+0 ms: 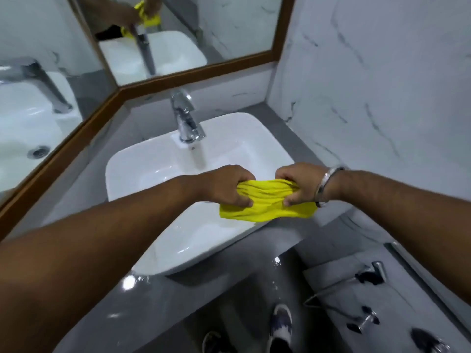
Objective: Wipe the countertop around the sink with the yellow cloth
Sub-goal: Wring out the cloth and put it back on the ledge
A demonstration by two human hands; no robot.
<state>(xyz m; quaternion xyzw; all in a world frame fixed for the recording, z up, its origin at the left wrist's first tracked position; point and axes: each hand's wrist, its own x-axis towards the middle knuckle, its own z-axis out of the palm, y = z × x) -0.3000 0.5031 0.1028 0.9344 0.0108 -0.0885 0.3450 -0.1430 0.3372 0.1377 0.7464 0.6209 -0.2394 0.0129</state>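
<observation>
At frame centre, the left hand (224,186) has its fingers clenched on one end of the bunched yellow cloth (266,203). The right hand (298,183) grips the other end, holding it over the white sink (142,169) set on the grey table (142,309).

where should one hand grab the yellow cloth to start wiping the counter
Grip the bunched middle of the yellow cloth from above, palm down. It is stretched between the left hand and right hand over the sink, so its lower edge would probably hang free as a pad.
</observation>
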